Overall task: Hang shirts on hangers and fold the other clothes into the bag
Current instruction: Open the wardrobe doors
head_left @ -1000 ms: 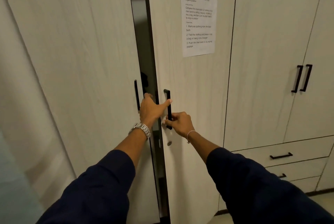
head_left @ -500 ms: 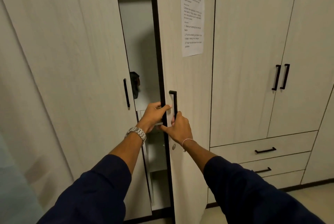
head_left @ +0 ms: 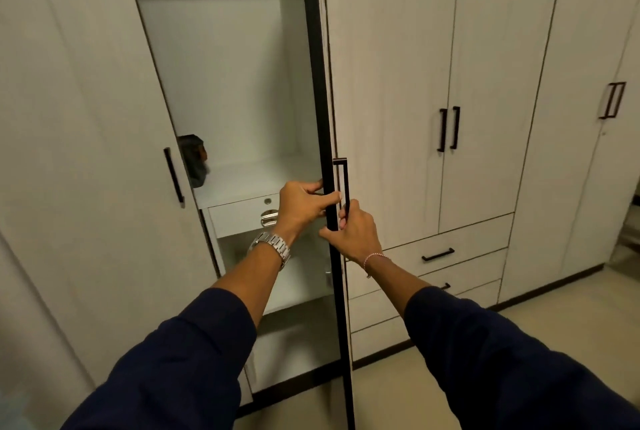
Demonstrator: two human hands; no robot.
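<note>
Stood before a pale wardrobe (head_left: 391,65) with one door (head_left: 327,152) swung out edge-on, dark edge toward the camera. Left hand (head_left: 303,206) curled round that edge at centre frame, thumb lying across the front of it, fingers hidden behind. Right hand (head_left: 355,230) just at 4 o'clock from the left, fingers wrapped round the lower part of the black handle (head_left: 343,183), thumb pressed against the door edge. Steel watch (head_left: 272,247) on the left wrist, thin bracelet (head_left: 375,258) on the right; dark sleeves on both arms.

Inside, a white shelf (head_left: 249,180) at 9 o'clock from the hands, with a dark bundle (head_left: 195,159) at its left end, partly hidden by the shut left door (head_left: 86,152); could not tell whether clothing. Below the shelf, a drawer (head_left: 242,214) with a lock and a metal pull. No shirts, hangers or bag in view.

Further doors at 2 o'clock, two drawers with black pulls at 4 o'clock.
</note>
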